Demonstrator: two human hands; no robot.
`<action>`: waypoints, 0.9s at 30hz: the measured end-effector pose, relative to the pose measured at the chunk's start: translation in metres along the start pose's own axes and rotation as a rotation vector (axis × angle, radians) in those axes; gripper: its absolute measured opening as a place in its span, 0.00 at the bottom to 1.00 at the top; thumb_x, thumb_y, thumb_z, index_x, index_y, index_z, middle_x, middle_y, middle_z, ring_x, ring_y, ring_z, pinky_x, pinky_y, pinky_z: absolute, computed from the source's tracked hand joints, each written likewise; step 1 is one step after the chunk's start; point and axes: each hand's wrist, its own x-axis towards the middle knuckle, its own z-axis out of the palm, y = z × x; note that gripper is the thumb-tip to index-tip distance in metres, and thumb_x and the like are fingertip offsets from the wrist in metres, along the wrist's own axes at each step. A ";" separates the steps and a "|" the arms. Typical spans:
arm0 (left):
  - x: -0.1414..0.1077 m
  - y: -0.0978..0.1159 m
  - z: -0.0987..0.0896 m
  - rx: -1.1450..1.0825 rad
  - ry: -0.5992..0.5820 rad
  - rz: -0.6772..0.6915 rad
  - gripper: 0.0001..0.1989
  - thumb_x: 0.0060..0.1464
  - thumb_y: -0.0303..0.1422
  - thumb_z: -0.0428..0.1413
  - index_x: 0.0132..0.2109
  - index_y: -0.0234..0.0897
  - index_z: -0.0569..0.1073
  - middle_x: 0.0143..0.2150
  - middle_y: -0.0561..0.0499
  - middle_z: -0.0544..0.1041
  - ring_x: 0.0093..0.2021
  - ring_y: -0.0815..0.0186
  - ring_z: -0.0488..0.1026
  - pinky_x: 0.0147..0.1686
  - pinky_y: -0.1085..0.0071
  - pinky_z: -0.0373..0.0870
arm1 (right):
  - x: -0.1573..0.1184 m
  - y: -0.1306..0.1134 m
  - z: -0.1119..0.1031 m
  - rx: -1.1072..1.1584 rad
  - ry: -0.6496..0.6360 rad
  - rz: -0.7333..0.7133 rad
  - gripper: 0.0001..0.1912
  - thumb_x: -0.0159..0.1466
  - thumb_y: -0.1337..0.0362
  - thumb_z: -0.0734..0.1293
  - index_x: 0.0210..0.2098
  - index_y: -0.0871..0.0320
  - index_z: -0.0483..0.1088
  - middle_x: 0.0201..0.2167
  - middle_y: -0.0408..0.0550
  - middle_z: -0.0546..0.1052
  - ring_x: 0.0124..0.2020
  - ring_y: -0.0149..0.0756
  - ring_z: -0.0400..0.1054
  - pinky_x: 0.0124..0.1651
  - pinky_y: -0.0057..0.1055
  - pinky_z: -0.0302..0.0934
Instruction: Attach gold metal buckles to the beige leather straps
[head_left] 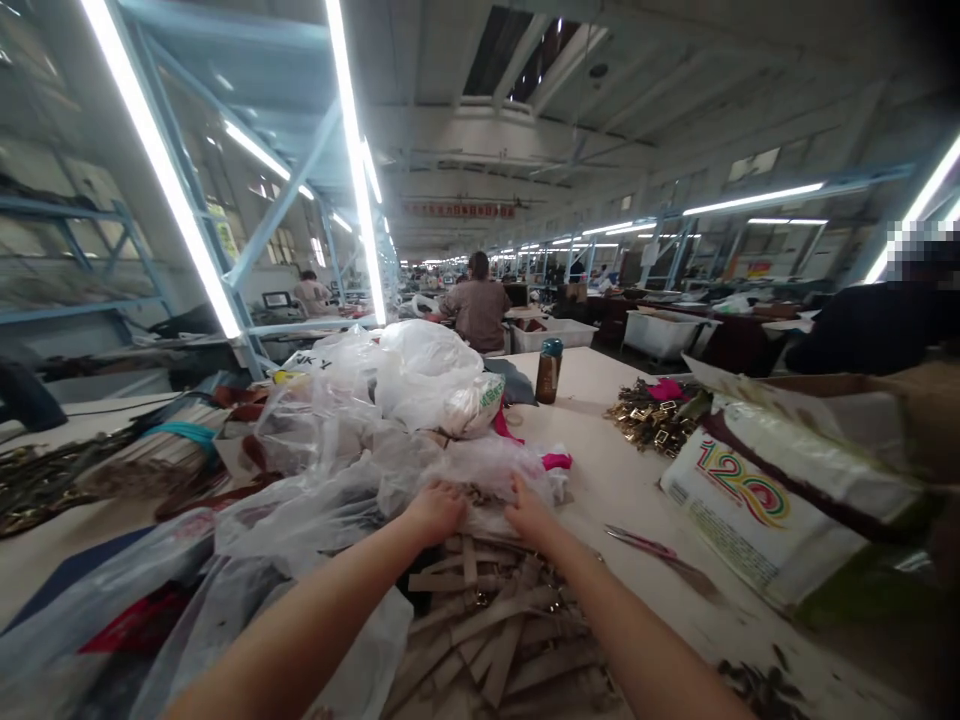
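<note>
Both of my hands are at a clear plastic bag [480,462] on the table, with small metallic bits showing through its opening. My left hand [439,512] is closed on the near left edge of the bag, fingers curled over the film. On the right side, my right hand [531,512] grips the bag's edge, one finger pointing up along the plastic. Beneath my forearms lies a heap of beige straps [502,625] with small metal buckles. A bright pink strip [556,461] shows at the bag's right end.
More plastic bags [427,370] pile up behind and left. A dark bottle [549,372] stands at the back. To the right lie scissors [645,545], a bunch of buckled straps [656,415] and a printed white sack [757,500]. A person [478,305] sits farther off.
</note>
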 end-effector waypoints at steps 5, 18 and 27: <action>-0.027 0.019 -0.045 -0.059 0.074 -0.029 0.12 0.56 0.28 0.51 0.47 0.37 0.71 0.46 0.46 0.74 0.47 0.60 0.69 0.52 0.62 0.59 | -0.015 -0.026 -0.012 -0.025 0.024 -0.064 0.32 0.56 0.74 0.58 0.61 0.69 0.53 0.52 0.63 0.70 0.51 0.46 0.66 0.55 0.40 0.57; -0.207 0.160 -0.031 -0.390 -0.169 -0.286 0.13 0.58 0.31 0.47 0.31 0.37 0.74 0.30 0.51 0.73 0.31 0.67 0.70 0.31 0.73 0.63 | -0.231 -0.028 -0.026 0.066 -0.090 -0.152 0.14 0.59 0.68 0.58 0.42 0.60 0.70 0.39 0.52 0.75 0.40 0.40 0.68 0.45 0.36 0.61; -0.207 0.187 -0.038 -0.390 -0.127 -0.378 0.12 0.59 0.36 0.47 0.35 0.38 0.73 0.34 0.48 0.74 0.35 0.63 0.72 0.35 0.71 0.65 | -0.290 -0.010 -0.006 0.204 -0.042 -0.043 0.14 0.63 0.58 0.56 0.34 0.59 0.69 0.31 0.50 0.75 0.34 0.38 0.68 0.38 0.33 0.62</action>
